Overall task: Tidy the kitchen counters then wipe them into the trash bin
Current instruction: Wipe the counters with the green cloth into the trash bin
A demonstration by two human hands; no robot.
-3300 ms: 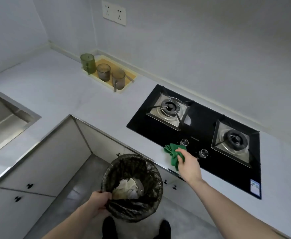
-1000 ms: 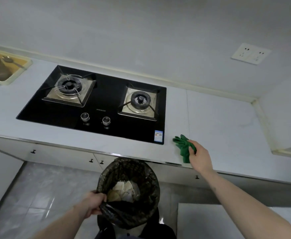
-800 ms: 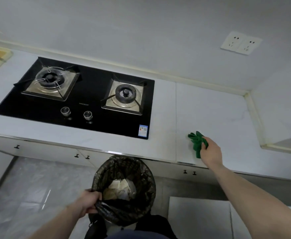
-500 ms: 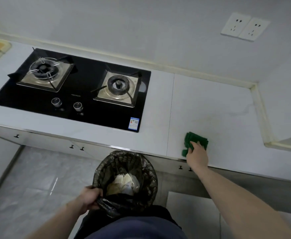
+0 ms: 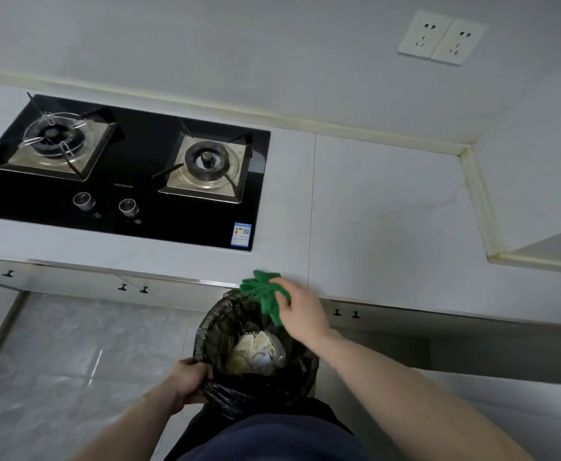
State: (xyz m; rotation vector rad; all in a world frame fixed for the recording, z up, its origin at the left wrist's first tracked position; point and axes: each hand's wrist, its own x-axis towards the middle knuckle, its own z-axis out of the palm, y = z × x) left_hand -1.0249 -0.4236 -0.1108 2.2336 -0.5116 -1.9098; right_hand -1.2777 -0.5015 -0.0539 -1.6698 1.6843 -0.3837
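**Green cloth held at the bench edge above the lined bin**

A pale kitchen bench (image 5: 389,207) is seen from above, backed by a grey wall on which a double wall socket (image 5: 442,36) is mounted. A black glass gas hob (image 5: 146,207) with two burners and two knobs is set into the bench on the left, and a small label is stuck at its front right corner. White cabinet doors (image 5: 73,284) with small dark handles are visible beneath the bench front, and a grey tiled floor (image 5: 73,354) is shown below.

A green cloth (image 5: 262,289) is clasped in the right hand (image 5: 300,311), the fingers curled round it so that the grip is clamped on the fabric. The cloth is held at the front edge of the bench, just right of the hob, with its lower end hanging over the rim of the trash bin (image 5: 219,331).

The bin, lined with a dark plastic bag, is held below the bench edge and close to the person's body. Crumpled pale waste (image 5: 256,354) is seen inside it. The near left rim of the bag is gripped by the left hand (image 5: 189,382), its fingers closed on the bunched plastic. Dark clothing is visible at the bottom of the view.
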